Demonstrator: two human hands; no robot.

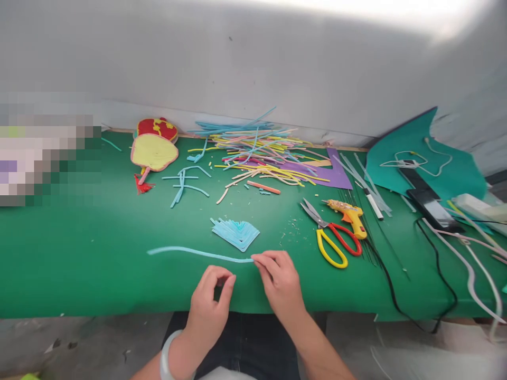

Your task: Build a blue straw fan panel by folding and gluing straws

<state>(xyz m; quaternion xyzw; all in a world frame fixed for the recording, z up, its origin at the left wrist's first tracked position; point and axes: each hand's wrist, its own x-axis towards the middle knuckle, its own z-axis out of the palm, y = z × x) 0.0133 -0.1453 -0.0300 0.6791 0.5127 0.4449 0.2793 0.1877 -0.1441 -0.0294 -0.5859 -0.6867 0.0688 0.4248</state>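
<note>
Right grip (280, 275): pinching blue strip (198, 254)
Left grip (209, 298): holding nothing, gaping narrowly
Blue piece (237, 235): showing nested rows, looking partly built
Strip: not joining piece yet

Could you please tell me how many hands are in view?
2: the left hand at the green table's near edge, the right hand pinching a blue strip. The pixelated patch could hide others.

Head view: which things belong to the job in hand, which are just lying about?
Likely in the job:
slender light-blue strip, pinched in the right hand
light-blue wedge of layered strips

Probably just lying about:
flat yellow pink-edged fan shape
black rectangular device
white, black-ended marker
</note>
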